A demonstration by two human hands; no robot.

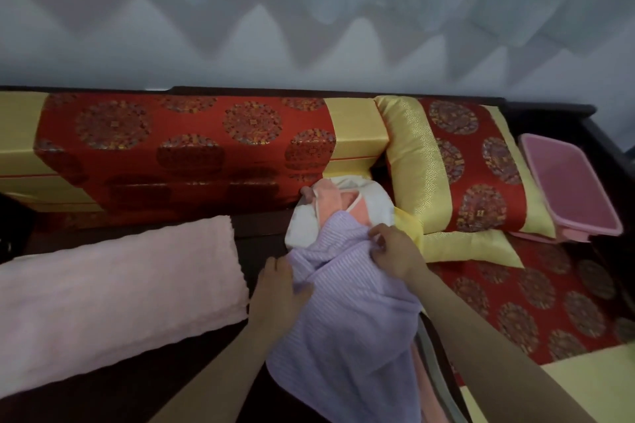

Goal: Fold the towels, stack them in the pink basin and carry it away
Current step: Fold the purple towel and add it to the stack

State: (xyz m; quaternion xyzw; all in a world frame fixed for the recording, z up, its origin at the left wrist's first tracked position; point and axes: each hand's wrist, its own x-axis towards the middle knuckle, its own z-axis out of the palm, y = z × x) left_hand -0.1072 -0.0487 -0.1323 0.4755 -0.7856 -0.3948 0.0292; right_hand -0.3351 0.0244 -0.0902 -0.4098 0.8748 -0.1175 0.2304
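Note:
A crumpled lilac ribbed towel (pixel 347 312) lies on top of a pile at the middle of the dark wooden bench. My right hand (pixel 395 251) pinches its far edge. At its left edge, my left hand (pixel 278 288) grips a fold of the cloth. Behind it a white and peach towel (pixel 330 203) is bunched against the cushion. A pale pink fluffy towel (pixel 113 292) lies folded flat on the left. The pink basin (pixel 577 182) stands empty at the far right, tilted behind a pillow. More cloth hangs under the lilac towel, mostly hidden.
A long red and gold bolster cushion (pixel 185 148) runs along the back. A red and gold pillow (pixel 460 168) leans between the towels and the basin. A red patterned seat cushion (pixel 536 295) covers the right side. A grey wall rises behind.

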